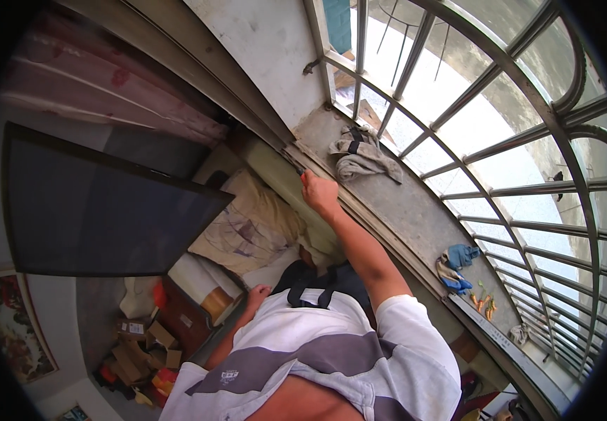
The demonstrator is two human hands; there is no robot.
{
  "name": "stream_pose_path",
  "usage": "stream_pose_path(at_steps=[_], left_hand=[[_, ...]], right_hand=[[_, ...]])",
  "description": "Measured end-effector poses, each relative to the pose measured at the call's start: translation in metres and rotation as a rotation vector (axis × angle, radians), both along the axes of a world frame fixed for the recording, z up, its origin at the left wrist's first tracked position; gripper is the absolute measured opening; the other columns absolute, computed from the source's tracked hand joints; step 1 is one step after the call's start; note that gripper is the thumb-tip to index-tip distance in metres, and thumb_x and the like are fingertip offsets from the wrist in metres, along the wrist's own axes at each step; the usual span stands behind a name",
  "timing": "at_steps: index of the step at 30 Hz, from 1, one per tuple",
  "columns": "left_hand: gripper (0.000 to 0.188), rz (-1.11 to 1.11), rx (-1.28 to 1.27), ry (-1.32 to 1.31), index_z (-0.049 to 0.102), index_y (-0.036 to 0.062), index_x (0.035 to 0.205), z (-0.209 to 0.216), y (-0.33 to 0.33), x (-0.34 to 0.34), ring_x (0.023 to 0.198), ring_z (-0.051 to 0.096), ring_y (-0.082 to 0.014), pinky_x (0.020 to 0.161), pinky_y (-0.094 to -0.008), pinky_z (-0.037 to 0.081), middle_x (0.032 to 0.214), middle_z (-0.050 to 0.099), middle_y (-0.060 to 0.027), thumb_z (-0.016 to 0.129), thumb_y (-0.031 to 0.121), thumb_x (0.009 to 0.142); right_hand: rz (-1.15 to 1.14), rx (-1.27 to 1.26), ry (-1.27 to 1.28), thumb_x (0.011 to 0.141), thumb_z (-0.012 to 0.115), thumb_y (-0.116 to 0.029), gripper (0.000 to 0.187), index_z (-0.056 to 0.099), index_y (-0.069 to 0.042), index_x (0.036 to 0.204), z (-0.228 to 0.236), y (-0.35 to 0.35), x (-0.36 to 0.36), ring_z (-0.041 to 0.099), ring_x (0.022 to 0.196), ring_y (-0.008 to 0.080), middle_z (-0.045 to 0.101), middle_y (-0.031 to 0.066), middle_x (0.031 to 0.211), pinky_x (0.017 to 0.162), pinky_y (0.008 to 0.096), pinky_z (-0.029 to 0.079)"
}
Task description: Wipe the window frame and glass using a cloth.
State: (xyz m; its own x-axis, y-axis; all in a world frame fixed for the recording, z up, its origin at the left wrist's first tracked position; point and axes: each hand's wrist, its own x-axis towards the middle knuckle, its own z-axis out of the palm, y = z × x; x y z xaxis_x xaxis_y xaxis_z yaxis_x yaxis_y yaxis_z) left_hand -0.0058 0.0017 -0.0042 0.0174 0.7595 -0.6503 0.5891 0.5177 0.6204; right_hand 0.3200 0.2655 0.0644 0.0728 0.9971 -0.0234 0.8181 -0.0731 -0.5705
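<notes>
Right hand (321, 192) closed round a red-handled tool (304, 177), dark end pointing at the window track (380, 229) beside the concrete sill (405, 203); whether touching or just short of it, cannot tell from above. Left hand (258, 295) down by the waist, fingers loosely curled, contents too small to tell. Probably best to keep the right wrist straight behind the handle and press along the track rather than across it, so as not to skid toward the grey cloth (368, 165) on the sill. With the arm stretched this far out, favour short, light strokes over one hard shove. Better to step closer than to reach further, and perhaps to bring the left hand up to steady the body, well clear of the tip. Leave the blue cloth (462, 255) and orange pieces (486, 306) farther along the sill alone, or shift them if working down that way.
</notes>
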Motion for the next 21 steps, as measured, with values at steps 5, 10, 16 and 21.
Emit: stream_pose_path(at_steps=[5, 10, 16, 21], left_hand=[[0.023, -0.003, 0.026, -0.031, 0.062, 0.002, 0.09, 0.005, 0.007, 0.008, 0.071, 0.058, -0.0133, 0.067, -0.0267, 0.046, 0.078, 0.063, -0.0079, 0.057, 0.022, 0.079], [0.023, -0.039, 0.028, 0.024, 0.062, 0.0033, 0.088, 0.002, 0.008, 0.006, 0.071, 0.058, -0.0149, 0.066, -0.0279, 0.045, 0.077, 0.063, -0.0087, 0.056, 0.023, 0.078], [0.023, -0.002, 0.022, 0.028, 0.062, 0.0039, 0.087, -0.007, 0.006, 0.004, 0.068, 0.058, -0.0148, 0.065, -0.028, 0.045, 0.074, 0.062, -0.0074, 0.057, 0.024, 0.077], [0.023, -0.025, 0.027, -0.005, 0.063, 0.0036, 0.087, -0.009, 0.011, 0.006, 0.067, 0.057, -0.0132, 0.064, -0.0277, 0.045, 0.073, 0.062, -0.0065, 0.057, 0.023, 0.077]], right_hand=[[0.033, -0.026, -0.044, 0.072, 0.053, -0.019, 0.014, 0.056, -0.009, 0.082, 0.017, 0.001, 0.014, 0.06, 0.062, 0.0305, 0.06, 0.0127, 0.066, 0.053, 0.041, 0.045], [0.09, -0.086, -0.088, 0.072, 0.053, -0.021, 0.015, 0.057, -0.011, 0.082, 0.028, -0.007, 0.03, 0.06, 0.063, 0.0316, 0.061, 0.0137, 0.067, 0.055, 0.042, 0.046], [0.056, -0.198, -0.129, 0.072, 0.053, -0.022, 0.015, 0.059, -0.012, 0.081, 0.051, -0.045, 0.063, 0.061, 0.067, 0.0306, 0.062, 0.0131, 0.071, 0.057, 0.0416, 0.046], [0.098, -0.275, -0.091, 0.071, 0.054, -0.027, 0.027, 0.057, -0.016, 0.096, 0.037, -0.042, 0.065, 0.06, 0.072, 0.0303, 0.062, 0.0132, 0.076, 0.061, 0.0427, 0.046]])
